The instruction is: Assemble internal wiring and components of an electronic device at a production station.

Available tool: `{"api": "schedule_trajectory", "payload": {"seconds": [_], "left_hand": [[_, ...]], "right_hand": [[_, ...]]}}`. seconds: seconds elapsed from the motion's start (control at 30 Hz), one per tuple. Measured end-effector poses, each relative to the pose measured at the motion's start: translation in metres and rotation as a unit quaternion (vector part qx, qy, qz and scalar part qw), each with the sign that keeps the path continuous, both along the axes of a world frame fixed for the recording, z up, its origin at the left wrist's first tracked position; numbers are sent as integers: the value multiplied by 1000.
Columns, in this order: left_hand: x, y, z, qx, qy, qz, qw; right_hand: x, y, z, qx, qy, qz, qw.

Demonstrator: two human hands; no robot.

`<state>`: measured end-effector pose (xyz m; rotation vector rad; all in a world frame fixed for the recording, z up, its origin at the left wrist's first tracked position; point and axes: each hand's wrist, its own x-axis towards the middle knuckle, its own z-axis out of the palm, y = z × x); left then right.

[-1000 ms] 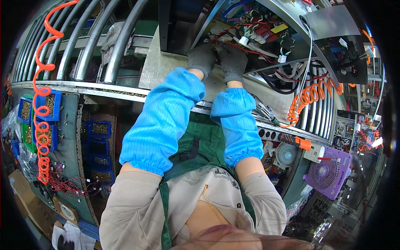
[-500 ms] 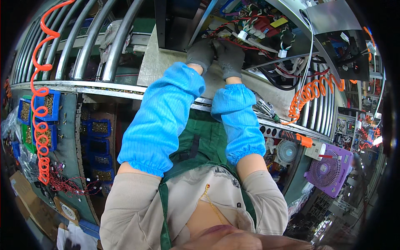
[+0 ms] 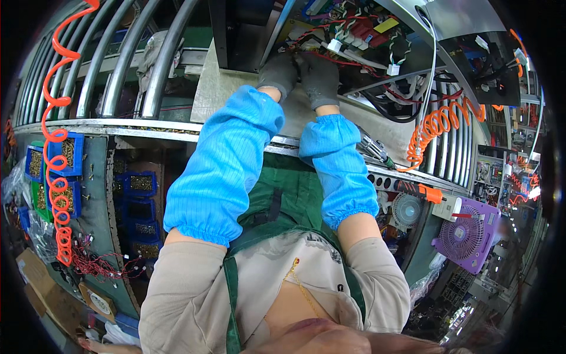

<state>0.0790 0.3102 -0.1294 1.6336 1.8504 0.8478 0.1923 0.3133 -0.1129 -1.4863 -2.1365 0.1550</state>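
Note:
Both my hands wear dark grey gloves and reach side by side into the near edge of an open metal cabinet (image 3: 379, 84). My left hand (image 3: 278, 75) is curled beside a dark inner panel (image 3: 240, 41). Close to its right, my right hand (image 3: 319, 78) bends its fingers toward the same spot. Red wires (image 3: 341, 61) run just past the fingertips. The fingers look closed together, but what they hold is hidden in the dark between them. White connectors (image 3: 334, 46) and twisted wires hang over the red parts inside the cabinet.
An electric screwdriver (image 3: 374, 147) lies right of my right forearm, near an orange coiled hose (image 3: 439, 130). Another coiled hose (image 3: 52, 135) hangs at left over blue screw bins (image 3: 69, 153). Metal rollers (image 3: 127, 56) flank the cabinet. A purple fan (image 3: 469, 236) stands at right.
The view has shifted slightly. My hands stay together at the same spot in the cabinet, with little visible movement. Another person's arm now shows at the lower left edge.

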Motion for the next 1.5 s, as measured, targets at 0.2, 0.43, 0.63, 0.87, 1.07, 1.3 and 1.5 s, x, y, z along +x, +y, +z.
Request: {"api": "schedule_trajectory", "payload": {"seconds": [0.2, 0.43, 0.63, 0.87, 1.07, 1.3, 1.5], "left_hand": [[-3, -1, 3, -13, -1, -5, 1000], [1, -8, 3, -4, 20, 7, 1000], [-3, 2, -3, 5, 37, -30, 999], [-3, -7, 7, -20, 29, 13, 999], [-5, -3, -3, -5, 50, 14, 999], [-3, -1, -2, -22, 77, -2, 997], [-2, -2, -8, 20, 50, 21, 998]], "right_hand": [[-2, 5, -11, 46, 65, 11, 997], [-5, 2, -9, 24, 75, -25, 997], [3, 6, -9, 21, 129, 3, 991], [56, -92, 46, 12, 10, -49, 999], [215, -140, 29, -134, -184, -113, 967], [210, -125, 29, -213, -233, -29, 948], [186, -186, 35, -472, 183, -70, 859]]}}
